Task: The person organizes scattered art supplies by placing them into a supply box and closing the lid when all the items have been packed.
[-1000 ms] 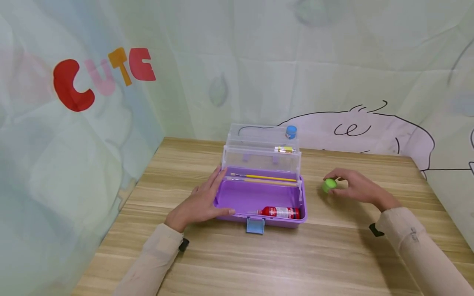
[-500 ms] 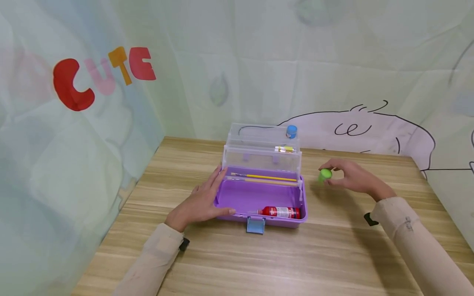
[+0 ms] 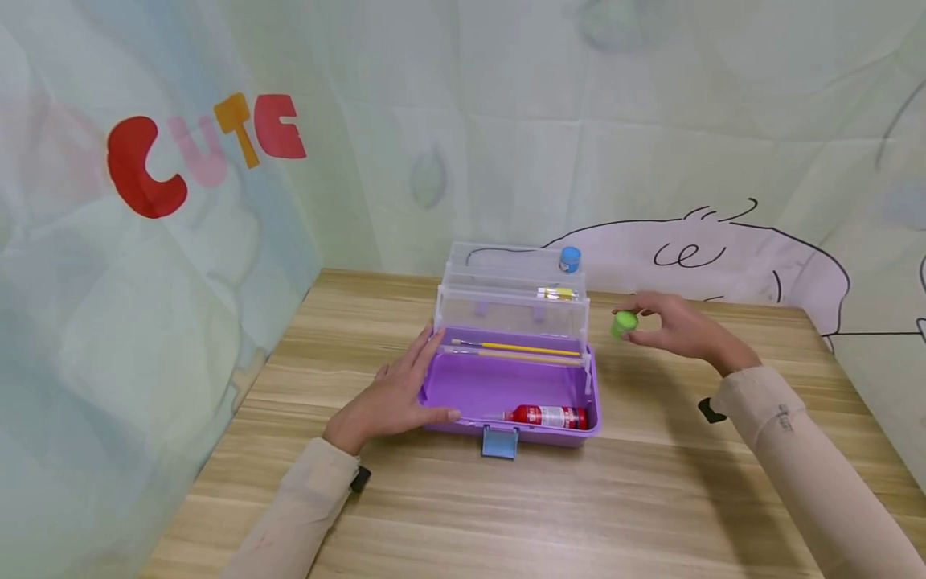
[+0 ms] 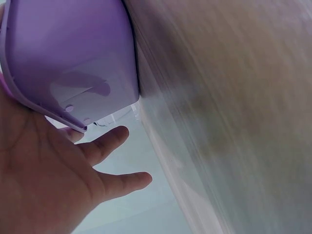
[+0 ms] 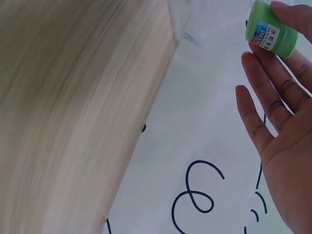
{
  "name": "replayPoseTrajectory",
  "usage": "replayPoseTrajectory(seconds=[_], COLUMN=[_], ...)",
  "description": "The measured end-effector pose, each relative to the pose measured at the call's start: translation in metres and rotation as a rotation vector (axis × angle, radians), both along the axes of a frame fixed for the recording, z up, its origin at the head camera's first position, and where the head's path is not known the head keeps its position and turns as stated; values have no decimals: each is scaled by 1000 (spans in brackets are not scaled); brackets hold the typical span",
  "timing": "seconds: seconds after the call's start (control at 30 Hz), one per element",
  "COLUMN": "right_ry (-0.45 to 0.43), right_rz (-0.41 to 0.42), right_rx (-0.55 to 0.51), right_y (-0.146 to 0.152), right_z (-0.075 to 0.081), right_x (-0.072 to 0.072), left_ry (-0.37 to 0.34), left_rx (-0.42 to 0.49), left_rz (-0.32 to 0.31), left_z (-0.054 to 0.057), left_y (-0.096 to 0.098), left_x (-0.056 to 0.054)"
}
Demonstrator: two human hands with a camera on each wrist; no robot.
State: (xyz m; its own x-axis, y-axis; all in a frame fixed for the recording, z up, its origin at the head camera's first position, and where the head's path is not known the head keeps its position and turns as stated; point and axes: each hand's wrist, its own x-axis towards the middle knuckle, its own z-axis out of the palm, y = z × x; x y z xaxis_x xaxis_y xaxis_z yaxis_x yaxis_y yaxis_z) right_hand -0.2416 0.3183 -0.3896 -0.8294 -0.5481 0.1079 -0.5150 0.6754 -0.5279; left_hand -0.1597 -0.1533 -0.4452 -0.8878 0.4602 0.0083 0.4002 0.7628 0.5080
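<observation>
In the head view my right hand (image 3: 680,326) pinches a small green paint jar (image 3: 624,324) between thumb and fingers, held above the table to the right of a purple box (image 3: 595,386). The right wrist view shows the label on the green paint jar (image 5: 268,33). My left hand (image 3: 394,402) rests on the left rim of the box with fingers spread. From the left wrist, the hand (image 4: 53,175) touches the box's rim (image 4: 29,100). Inside the box lies a red bottle (image 3: 550,416); two paintbrushes (image 3: 517,351) lie across its back part.
Clear raised trays (image 3: 499,310) stand at the back of the box, bearing a blue jar (image 3: 570,259) and a small yellow-labelled item (image 3: 557,293). A blue latch (image 3: 500,442) hangs at the front. Printed cloth (image 3: 506,145) hangs behind the wooden table (image 3: 579,515).
My right hand has lifted the green paint jar and carried it leftward and away from me, closer to the trays. The left hand has stayed on the box rim.
</observation>
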Motion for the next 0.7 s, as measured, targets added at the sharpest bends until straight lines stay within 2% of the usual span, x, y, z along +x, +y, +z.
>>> replayPoseTrajectory(seconds=[0.27,0.47,0.7], right_ry=[22,64,42], right_rz=[-13,-5,9], right_rx=[22,-4,-27], right_y=[-10,-19,-29], right_z=[11,20,26], right_x=[-9,-17,-23], left_ry=[9,-2,-5], left_rx=[-3,-5,-6], left_rz=[0,2,2], left_z=[1,3,3], left_y=[0,0,0], left_x=[1,1,2])
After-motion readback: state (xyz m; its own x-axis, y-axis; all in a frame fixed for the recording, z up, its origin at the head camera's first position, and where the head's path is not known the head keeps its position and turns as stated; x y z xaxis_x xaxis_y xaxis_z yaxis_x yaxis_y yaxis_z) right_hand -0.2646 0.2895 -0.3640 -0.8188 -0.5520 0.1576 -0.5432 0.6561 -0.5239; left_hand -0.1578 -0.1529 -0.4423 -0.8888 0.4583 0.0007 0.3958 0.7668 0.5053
